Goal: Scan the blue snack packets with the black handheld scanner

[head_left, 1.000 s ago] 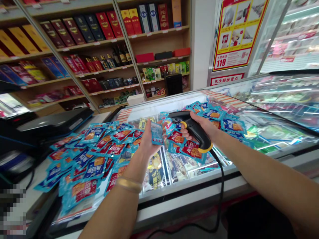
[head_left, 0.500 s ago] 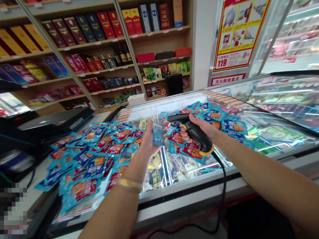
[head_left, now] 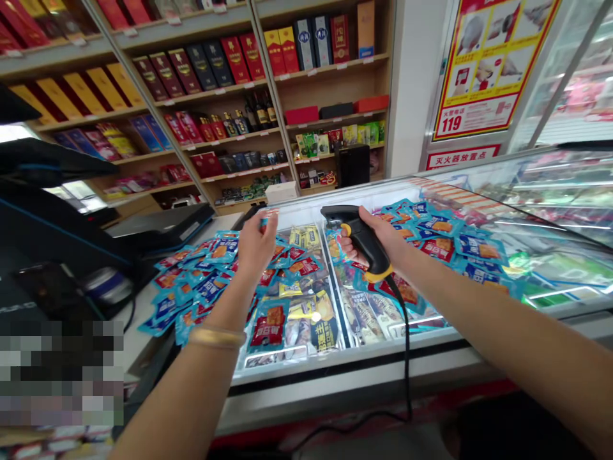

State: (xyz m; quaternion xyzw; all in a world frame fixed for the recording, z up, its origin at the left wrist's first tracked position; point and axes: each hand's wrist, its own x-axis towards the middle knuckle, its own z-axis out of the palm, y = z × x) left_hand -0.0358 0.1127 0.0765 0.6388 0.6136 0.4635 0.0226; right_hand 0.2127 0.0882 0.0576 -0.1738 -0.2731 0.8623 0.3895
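Observation:
My right hand (head_left: 387, 237) is wrapped round a black and yellow barcode scanner (head_left: 368, 248), whose head points left above the glass top. From the scanner's grip a black cable hangs down past the front edge. My left hand (head_left: 255, 248) is closed over the left pile, pinching a small snack packet (head_left: 269, 214); most of that packet is hidden by the fingers. Blue and red snack packets lie heaped under and left of this hand, such as one red-fronted packet (head_left: 268, 326) near the front. A second heap of packets (head_left: 438, 225) spreads beyond my right hand.
The packets rest on a glass-topped freezer (head_left: 297, 356) with goods visible inside. Dark checkout equipment (head_left: 165, 227) stands at the left. Shelves of boxed bottles (head_left: 215, 64) line the back wall, and a red and yellow poster (head_left: 495, 70) hangs at the right.
My left hand has moved left, away from the scanner, with the packet turned mostly out of sight. The scanner stays in my right hand. The view has shifted left.

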